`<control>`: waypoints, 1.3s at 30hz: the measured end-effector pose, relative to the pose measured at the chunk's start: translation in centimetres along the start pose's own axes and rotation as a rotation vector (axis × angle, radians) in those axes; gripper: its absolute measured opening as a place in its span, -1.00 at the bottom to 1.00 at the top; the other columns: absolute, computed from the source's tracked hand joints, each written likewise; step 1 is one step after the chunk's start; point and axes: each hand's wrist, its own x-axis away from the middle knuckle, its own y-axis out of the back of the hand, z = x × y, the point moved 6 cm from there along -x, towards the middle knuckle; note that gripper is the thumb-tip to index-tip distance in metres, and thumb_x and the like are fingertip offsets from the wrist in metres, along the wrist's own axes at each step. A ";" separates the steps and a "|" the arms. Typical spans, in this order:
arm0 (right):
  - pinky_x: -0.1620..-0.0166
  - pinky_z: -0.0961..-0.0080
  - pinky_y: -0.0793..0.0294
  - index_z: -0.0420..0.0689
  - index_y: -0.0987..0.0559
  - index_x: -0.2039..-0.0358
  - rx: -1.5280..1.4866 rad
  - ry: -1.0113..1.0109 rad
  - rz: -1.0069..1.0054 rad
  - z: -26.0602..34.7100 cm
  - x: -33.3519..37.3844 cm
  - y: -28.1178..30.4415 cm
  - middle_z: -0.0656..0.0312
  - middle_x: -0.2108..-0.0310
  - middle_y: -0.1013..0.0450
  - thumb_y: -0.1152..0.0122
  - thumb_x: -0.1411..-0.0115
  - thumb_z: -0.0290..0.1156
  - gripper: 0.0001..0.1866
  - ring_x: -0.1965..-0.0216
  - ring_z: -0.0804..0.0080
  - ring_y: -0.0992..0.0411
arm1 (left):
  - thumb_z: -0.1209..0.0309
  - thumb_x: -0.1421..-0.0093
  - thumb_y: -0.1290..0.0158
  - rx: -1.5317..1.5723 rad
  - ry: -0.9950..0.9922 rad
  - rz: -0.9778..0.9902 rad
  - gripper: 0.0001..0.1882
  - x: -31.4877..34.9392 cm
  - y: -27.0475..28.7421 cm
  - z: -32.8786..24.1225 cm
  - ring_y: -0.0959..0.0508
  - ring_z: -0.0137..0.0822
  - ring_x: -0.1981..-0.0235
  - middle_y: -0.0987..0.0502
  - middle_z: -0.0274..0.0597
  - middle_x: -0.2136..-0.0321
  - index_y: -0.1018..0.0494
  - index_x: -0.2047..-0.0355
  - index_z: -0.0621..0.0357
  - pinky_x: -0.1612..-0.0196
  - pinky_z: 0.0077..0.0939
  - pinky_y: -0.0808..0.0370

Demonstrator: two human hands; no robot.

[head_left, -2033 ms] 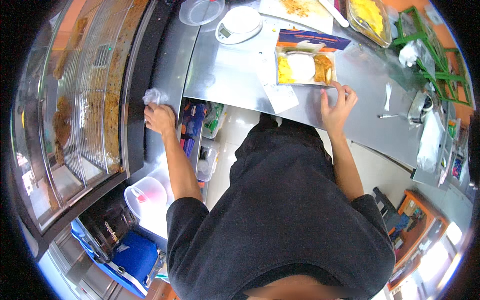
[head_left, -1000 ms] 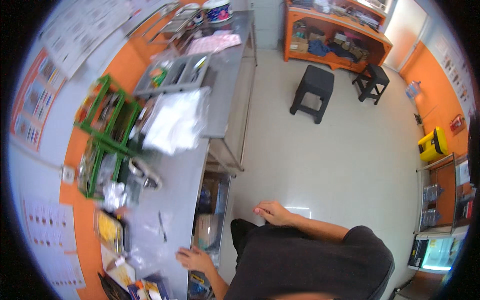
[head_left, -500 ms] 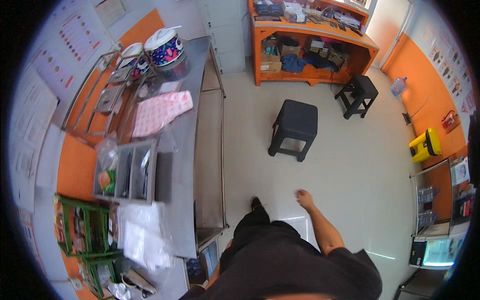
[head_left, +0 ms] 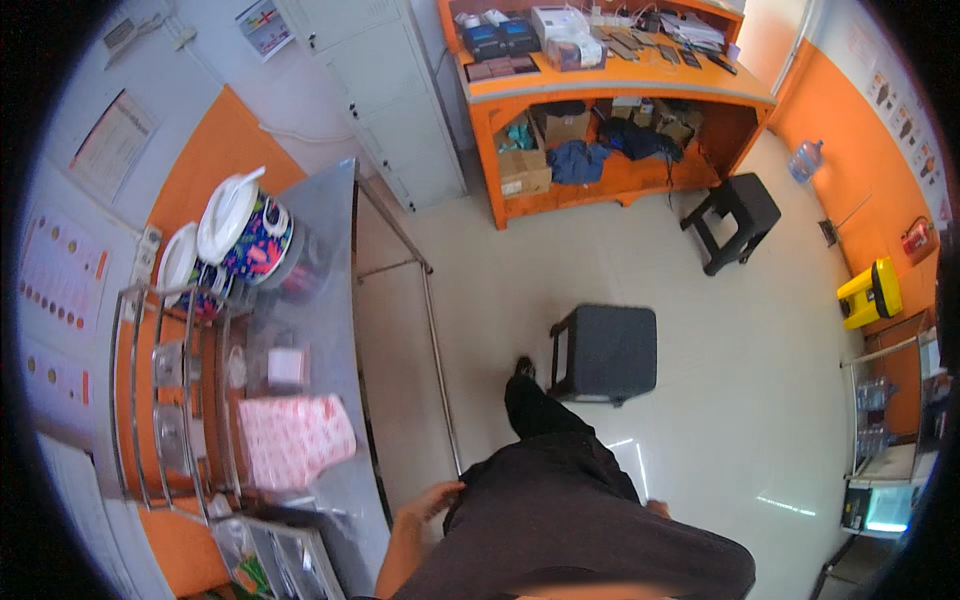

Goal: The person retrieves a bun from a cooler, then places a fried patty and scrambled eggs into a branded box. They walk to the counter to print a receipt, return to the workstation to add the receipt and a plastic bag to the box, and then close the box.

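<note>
My left hand (head_left: 436, 500) hangs at my left hip, beside the steel counter (head_left: 368, 440). Its fingers stretch out loosely against my dark clothes, and I see nothing in them. Past the hem of my shirt on the other side, only a small part of my right hand (head_left: 657, 509) shows; its fingers are mostly hidden. A black plastic stool (head_left: 604, 352) stands on the floor just ahead of my forward foot. On the counter to my left lies a pink and white patterned cloth or sheet (head_left: 296, 440), near a small pale box (head_left: 287, 368).
Two flower-patterned tubs with white lids (head_left: 262, 240) stand at the counter's far end, behind a metal rack (head_left: 150, 400). Farther off are grey lockers (head_left: 385, 110), an orange desk (head_left: 610, 85) and another black stool (head_left: 735, 220). A yellow bin (head_left: 868, 293) stands along the right wall.
I have stepped forward, so the stool, counter and desk are nearer. My left hand has come into view at my hip; my right hand has swung back, mostly behind my shirt.
</note>
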 end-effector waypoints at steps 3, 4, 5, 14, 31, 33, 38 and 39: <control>0.30 0.13 -0.54 -0.19 -0.65 0.30 -0.113 0.227 -0.136 24.4 -2.0 8.2 -0.09 0.33 -0.58 -0.13 -0.21 -0.13 -0.64 0.42 0.13 -0.58 | 0.26 -0.37 -0.07 -0.192 -0.283 0.241 -0.66 -1.9 -1.4 -17.4 -0.55 -0.20 -0.05 -0.59 -0.14 -0.03 -0.57 -0.03 0.20 -0.18 -0.33 -0.44; 0.18 0.04 -0.53 -0.24 -0.66 0.30 0.104 0.683 -0.509 35.4 0.1 13.4 -0.12 0.30 -0.59 -0.17 -0.19 -0.10 -0.60 0.22 -0.05 -0.58 | 0.18 -0.40 -0.03 -0.252 -0.440 0.212 -0.59 -2.4 -2.3 -23.0 -0.53 -0.21 -0.08 -0.59 -0.12 -0.04 -0.53 -0.08 0.23 -0.21 -0.36 -0.38; 0.32 0.18 -0.49 -0.23 -0.61 0.41 -0.049 0.674 -0.466 43.5 0.6 18.4 -0.02 0.53 -0.54 -0.07 -0.26 -0.06 -0.56 0.42 0.15 -0.55 | 0.11 -0.43 0.02 -0.332 -0.581 0.146 -0.51 -3.3 -3.7 -28.4 -0.51 -0.22 -0.12 -0.58 -0.10 -0.05 -0.49 -0.14 0.25 -0.25 -0.38 -0.33; 0.08 0.44 -0.46 -0.26 -0.61 0.07 -0.643 1.303 -0.601 97.0 15.1 56.0 0.15 0.21 -0.58 -0.20 -0.34 -0.13 -0.59 0.17 0.42 -0.49 | 0.19 -0.42 -0.04 -0.471 -1.085 0.149 -0.36 -15.9 -16.9 -68.8 -0.36 -0.09 -0.30 -0.34 0.10 -0.28 -0.17 -0.38 0.25 -0.32 -0.31 -0.27; 0.22 0.45 -0.47 -0.26 -0.47 -0.10 -0.787 1.305 -0.566 117.1 7.7 76.1 0.17 0.20 -0.54 -0.19 -0.29 -0.32 -0.58 0.27 0.43 -0.47 | 0.22 -0.38 -0.05 -0.478 -1.056 -0.004 -0.31 -35.0 -40.4 -104.6 -0.49 -0.23 0.04 -0.49 -0.11 0.04 -0.08 -0.38 0.26 0.01 -0.32 -0.45; 0.21 0.46 -0.47 -0.27 -0.47 -0.08 -0.833 1.334 -0.598 113.4 7.3 78.1 0.19 0.20 -0.52 -0.15 -0.29 -0.37 -0.61 0.26 0.43 -0.47 | 0.23 -0.38 -0.05 -0.536 -1.128 0.022 -0.24 -33.6 -43.6 -103.0 -0.45 -0.11 -0.11 -0.39 0.10 -0.11 0.03 -0.40 0.35 -0.13 -0.25 -0.39; 0.00 0.50 -0.39 -0.33 -0.52 0.00 -0.770 1.118 -0.768 107.8 2.8 85.8 0.15 0.08 -0.50 -0.07 -0.32 -0.44 -0.69 0.08 0.40 -0.44 | 0.25 -0.41 -0.02 -0.268 -1.049 0.426 -0.17 -34.2 -54.6 -105.3 -0.29 -0.06 -0.33 -0.25 0.32 -0.27 0.18 -0.43 0.42 -0.33 -0.23 -0.24; -0.07 0.52 -0.36 -0.34 -0.55 0.04 -0.739 1.084 -0.842 107.5 2.3 87.1 0.15 0.03 -0.50 -0.05 -0.32 -0.46 -0.72 0.05 0.41 -0.43 | 0.27 -0.40 -0.03 -0.363 -1.138 0.387 -0.19 -34.1 -55.6 -106.1 -0.33 -0.07 -0.30 -0.25 0.31 -0.27 0.15 -0.42 0.42 -0.30 -0.23 -0.28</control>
